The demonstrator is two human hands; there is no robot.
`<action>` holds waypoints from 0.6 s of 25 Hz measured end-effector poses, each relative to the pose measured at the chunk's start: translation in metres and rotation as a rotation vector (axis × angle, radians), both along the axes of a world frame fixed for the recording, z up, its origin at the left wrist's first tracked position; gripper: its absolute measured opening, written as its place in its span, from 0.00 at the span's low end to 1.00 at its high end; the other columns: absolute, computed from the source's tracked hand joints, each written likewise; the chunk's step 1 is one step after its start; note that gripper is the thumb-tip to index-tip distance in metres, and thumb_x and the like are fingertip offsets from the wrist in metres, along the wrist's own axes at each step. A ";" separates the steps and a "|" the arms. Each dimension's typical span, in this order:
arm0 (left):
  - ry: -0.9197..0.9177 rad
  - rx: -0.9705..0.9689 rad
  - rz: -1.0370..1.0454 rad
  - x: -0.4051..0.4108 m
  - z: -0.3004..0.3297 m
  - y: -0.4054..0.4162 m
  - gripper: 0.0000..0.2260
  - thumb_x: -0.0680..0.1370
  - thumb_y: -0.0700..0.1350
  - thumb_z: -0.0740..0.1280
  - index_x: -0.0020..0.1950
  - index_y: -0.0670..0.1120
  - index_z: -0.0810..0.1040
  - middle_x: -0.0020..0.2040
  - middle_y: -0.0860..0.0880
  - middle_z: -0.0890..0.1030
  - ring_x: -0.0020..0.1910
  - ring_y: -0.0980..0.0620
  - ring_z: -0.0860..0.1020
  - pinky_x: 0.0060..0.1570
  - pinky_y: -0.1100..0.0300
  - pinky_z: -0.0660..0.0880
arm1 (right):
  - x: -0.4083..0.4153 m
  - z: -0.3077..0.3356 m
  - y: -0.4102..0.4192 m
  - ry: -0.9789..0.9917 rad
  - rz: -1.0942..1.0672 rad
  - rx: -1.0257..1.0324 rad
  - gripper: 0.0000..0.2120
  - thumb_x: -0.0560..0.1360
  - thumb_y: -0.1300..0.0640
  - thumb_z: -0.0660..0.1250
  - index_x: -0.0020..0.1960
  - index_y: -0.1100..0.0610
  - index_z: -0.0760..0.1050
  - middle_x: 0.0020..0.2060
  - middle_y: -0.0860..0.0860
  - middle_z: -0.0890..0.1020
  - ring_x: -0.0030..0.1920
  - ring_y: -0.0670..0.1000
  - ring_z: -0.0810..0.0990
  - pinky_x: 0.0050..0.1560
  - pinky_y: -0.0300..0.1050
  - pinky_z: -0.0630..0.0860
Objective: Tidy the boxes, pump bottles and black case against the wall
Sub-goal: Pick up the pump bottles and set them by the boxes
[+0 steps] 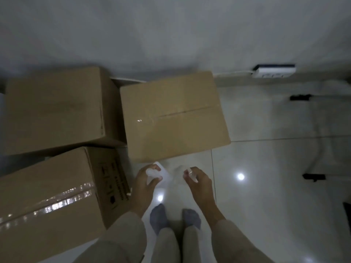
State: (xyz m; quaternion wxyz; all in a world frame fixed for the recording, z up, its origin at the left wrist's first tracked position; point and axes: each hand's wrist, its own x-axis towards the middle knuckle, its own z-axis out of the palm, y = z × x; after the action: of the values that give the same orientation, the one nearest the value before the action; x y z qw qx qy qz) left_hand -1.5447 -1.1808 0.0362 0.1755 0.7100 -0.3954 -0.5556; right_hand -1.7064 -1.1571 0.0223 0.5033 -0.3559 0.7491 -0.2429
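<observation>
Standing on the glossy pale tiled floor (266,186) in grey socks (158,218), a person is gripping a translucent white pump bottle (161,174) in the left hand (145,184), fingers curled around its top. The right hand (197,179) is pinching a small clear pump head (190,172); its bottle is too blurred to make out. Three sealed brown cardboard boxes are crowding the wall ahead: one (174,114) lying just beyond the hands, one (55,109) behind-left, one (55,194) beside the left arm. A white power strip (274,71) is lying by the wall.
</observation>
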 end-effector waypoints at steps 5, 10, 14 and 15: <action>-0.078 -0.110 0.002 -0.008 -0.104 0.015 0.13 0.72 0.34 0.66 0.47 0.53 0.75 0.50 0.45 0.77 0.55 0.48 0.76 0.63 0.51 0.70 | 0.004 -0.103 0.000 0.075 -0.054 0.118 0.06 0.77 0.57 0.62 0.45 0.58 0.74 0.41 0.54 0.78 0.41 0.52 0.75 0.31 0.34 0.65; -0.167 -0.049 0.023 -0.019 -0.158 0.017 0.11 0.75 0.34 0.63 0.56 0.41 0.75 0.58 0.42 0.77 0.60 0.47 0.75 0.63 0.51 0.70 | 0.003 -0.149 -0.008 0.011 -0.007 0.180 0.13 0.78 0.56 0.60 0.56 0.63 0.74 0.48 0.58 0.79 0.45 0.52 0.75 0.41 0.40 0.73; -0.186 -0.109 0.001 -0.012 -0.172 0.022 0.13 0.74 0.30 0.63 0.56 0.40 0.75 0.56 0.36 0.77 0.58 0.39 0.75 0.63 0.46 0.70 | 0.006 -0.151 -0.015 -0.018 0.045 0.174 0.11 0.77 0.59 0.60 0.54 0.65 0.73 0.48 0.59 0.78 0.45 0.51 0.73 0.38 0.23 0.68; -0.196 -0.089 0.003 -0.010 -0.170 0.021 0.12 0.74 0.31 0.63 0.56 0.40 0.75 0.57 0.38 0.77 0.58 0.40 0.75 0.63 0.46 0.70 | 0.006 -0.149 -0.015 -0.014 0.048 0.181 0.11 0.77 0.59 0.60 0.55 0.65 0.73 0.50 0.60 0.78 0.46 0.51 0.73 0.34 0.21 0.66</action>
State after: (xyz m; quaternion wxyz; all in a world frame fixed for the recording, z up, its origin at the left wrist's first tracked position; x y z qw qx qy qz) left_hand -1.5542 -1.1594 -0.1336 0.1682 0.7531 -0.4340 -0.4650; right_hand -1.7000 -1.1723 -0.1267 0.5443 -0.3253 0.7556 -0.1646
